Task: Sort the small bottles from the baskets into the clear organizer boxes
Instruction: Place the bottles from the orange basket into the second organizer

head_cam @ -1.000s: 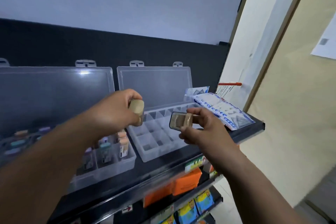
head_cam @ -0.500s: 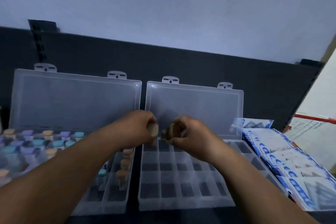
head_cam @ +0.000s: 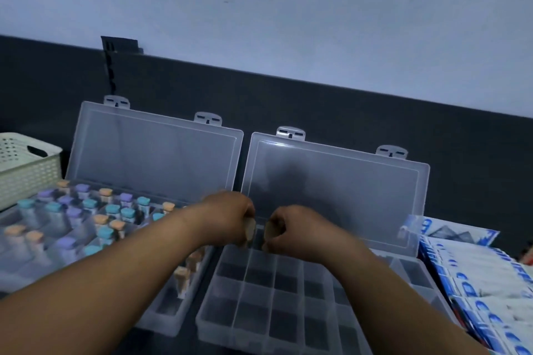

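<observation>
Both hands have sunk since half a second ago, and are now at the back row of the right-hand clear plastic compartment box point(head_cam: 215, 323). Left hand point(head_cam: 227, 217) pinches a small tan-capped bottle point(head_cam: 249, 232); right hand point(head_cam: 297, 229) curls its fingers round a second tan bottle point(head_cam: 270, 233), nearly touching the first. Blur hides exact finger placement. Judged risk: adjacent cells — one bottle may knock the other, or catch a divider and tip over.
</observation>
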`<state>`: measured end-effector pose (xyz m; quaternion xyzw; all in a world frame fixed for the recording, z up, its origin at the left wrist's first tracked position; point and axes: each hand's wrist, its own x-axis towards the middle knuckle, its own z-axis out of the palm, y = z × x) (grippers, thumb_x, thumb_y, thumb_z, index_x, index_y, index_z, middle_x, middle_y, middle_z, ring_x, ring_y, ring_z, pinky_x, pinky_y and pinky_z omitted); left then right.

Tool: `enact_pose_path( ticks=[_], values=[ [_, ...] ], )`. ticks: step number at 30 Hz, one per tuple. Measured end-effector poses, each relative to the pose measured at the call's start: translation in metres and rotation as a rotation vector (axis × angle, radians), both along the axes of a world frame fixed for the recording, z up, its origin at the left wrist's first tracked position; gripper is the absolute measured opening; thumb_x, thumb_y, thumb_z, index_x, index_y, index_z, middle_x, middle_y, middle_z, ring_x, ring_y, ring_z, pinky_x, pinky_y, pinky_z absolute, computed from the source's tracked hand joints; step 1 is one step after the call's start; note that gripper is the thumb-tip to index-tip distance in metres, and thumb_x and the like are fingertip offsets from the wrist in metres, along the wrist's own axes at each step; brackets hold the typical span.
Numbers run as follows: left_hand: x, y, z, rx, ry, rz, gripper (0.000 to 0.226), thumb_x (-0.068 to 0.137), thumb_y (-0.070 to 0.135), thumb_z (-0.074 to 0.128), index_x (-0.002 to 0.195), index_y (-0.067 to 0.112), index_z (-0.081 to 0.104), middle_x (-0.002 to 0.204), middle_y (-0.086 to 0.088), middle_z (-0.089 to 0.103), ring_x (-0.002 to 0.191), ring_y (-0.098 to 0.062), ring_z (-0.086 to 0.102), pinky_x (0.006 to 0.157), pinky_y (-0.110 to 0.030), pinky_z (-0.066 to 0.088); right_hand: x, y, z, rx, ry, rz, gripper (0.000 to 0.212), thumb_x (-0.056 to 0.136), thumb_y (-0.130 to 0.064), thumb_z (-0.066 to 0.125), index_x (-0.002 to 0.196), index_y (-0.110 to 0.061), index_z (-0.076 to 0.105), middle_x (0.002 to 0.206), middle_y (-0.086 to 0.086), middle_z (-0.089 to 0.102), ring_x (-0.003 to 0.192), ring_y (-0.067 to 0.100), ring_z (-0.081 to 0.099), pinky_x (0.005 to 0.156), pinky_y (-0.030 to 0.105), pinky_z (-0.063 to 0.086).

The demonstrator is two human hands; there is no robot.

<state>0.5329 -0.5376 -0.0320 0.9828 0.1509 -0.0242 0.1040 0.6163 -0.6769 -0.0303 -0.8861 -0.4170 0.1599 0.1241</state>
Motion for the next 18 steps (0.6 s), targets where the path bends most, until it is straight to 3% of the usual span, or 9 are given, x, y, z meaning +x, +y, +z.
enact_pose_path(
  ticks=[3, 6, 11, 18],
  values=[
    [0.003, -0.001, -0.001, 0.044, 0.027, 0.017, 0.043, 0.077, 0.024, 0.071, 0.118, 0.022, 0.062, 0.120, -0.002, 0.062, 0.110, -0.023, 0.056, 0.083, -0.024, 0.042, 0.002, 0.003, -0.004, -0.049, -0.006, 0.021, 0.032, 0.080, -0.035, 0.073, 0.107, -0.022, 0.061, 0.103, 0.001, 0.062, 0.091, 0.018, 0.058, 0.077, 0.033, 0.051],
    [0.004, -0.003, -0.002, 0.076, 0.047, 0.043, 0.046, 0.079, 0.026, 0.070, 0.123, 0.025, 0.059, 0.122, -0.002, 0.060, 0.113, -0.023, 0.054, 0.089, -0.029, 0.044, 0.004, 0.003, -0.007, -0.074, -0.015, 0.026, 0.037, 0.080, -0.036, 0.073, 0.111, -0.020, 0.061, 0.104, 0.002, 0.062, 0.091, 0.018, 0.059, 0.078, 0.034, 0.051],
    [-0.009, -0.004, 0.002, 0.103, -0.035, 0.060, 0.050, 0.080, 0.025, 0.067, 0.129, 0.028, 0.055, 0.123, 0.000, 0.060, 0.111, -0.022, 0.054, 0.085, -0.026, 0.042, 0.003, -0.001, 0.000, 0.003, -0.072, 0.045, 0.049, 0.081, -0.036, 0.070, 0.126, -0.023, 0.055, 0.114, 0.000, 0.061, 0.097, 0.017, 0.058, 0.076, 0.029, 0.048],
    [-0.063, 0.006, 0.021, 0.164, -0.187, 0.119, 0.051, 0.083, 0.033, 0.066, 0.132, 0.030, 0.053, 0.130, -0.002, 0.056, 0.119, -0.024, 0.049, 0.098, -0.034, 0.042, -0.040, 0.017, 0.026, 0.187, -0.163, 0.142, 0.050, 0.086, -0.039, 0.066, 0.131, -0.023, 0.052, 0.130, 0.003, 0.054, 0.114, 0.020, 0.054, 0.096, 0.035, 0.047]
  ],
)
